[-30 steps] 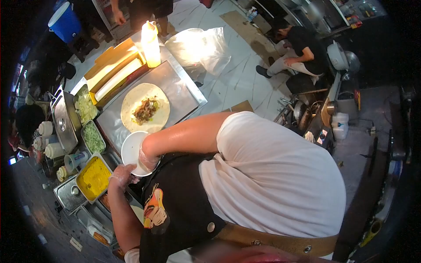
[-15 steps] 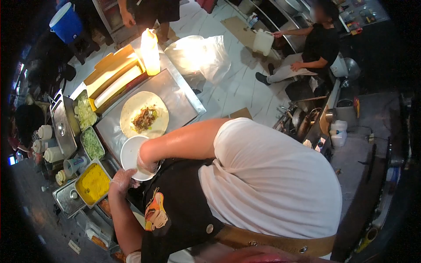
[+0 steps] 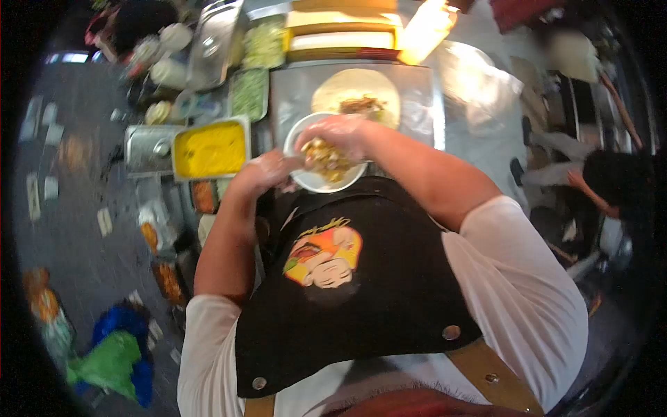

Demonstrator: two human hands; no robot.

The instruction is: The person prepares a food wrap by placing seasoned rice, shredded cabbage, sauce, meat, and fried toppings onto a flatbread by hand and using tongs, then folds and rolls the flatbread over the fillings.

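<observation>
A white bowl (image 3: 297, 182) with a chopped, mixed filling (image 3: 330, 163) inside is held close to my apron. My left hand (image 3: 269, 171), in a clear glove, grips its left rim. My right hand (image 3: 339, 135), also gloved, reaches into the bowl from the upper right. Its fingers look curled at the filling, but blur hides what they hold. Just beyond the bowl, a round flatbread (image 3: 337, 89) lies on the metal work surface (image 3: 288, 87). A small heap of browned, chopped topping (image 3: 365, 105) sits on it, partly covered by my right hand and wrist.
To the left stand a pan of yellow food (image 3: 210, 149), a tray of shredded greens (image 3: 249, 95) and a lidded metal container (image 3: 149, 149). A long box (image 3: 340, 15) and a bright bottle (image 3: 427, 31) are behind the flatbread. A co-worker (image 3: 615, 177) sits at the right.
The camera view has turned, so the worktop now lies straight ahead. My right hand has shifted toward the bowl's upper side, and the filling inside now shows.
</observation>
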